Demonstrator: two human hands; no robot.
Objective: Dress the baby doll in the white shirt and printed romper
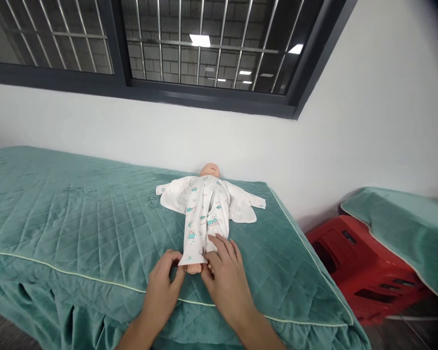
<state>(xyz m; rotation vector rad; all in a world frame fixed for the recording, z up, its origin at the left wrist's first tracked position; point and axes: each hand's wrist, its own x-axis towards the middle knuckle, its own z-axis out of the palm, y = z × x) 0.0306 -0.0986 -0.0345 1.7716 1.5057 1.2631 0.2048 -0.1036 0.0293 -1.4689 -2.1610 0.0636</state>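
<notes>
A baby doll [210,169] lies on its back on the green quilted bed cover, its head toward the wall. White printed baby clothes [199,209] cover its body, with the sleeves spread to both sides and an open white top layer under the printed trousers. At the near end, a doll's foot [194,268] pokes out of one trouser leg. My left hand [164,279] pinches the left edge of that leg's hem. On the hem's right edge, my right hand [224,272] is closed with thumb and forefinger, its other fingers resting over the second leg.
The green quilted cover [95,228] spreads far to the left, its piped edge running along the front. To the right stands a red plastic stool-like piece [365,267] partly under another green cloth [405,228]. A barred window [204,48] is in the white wall behind.
</notes>
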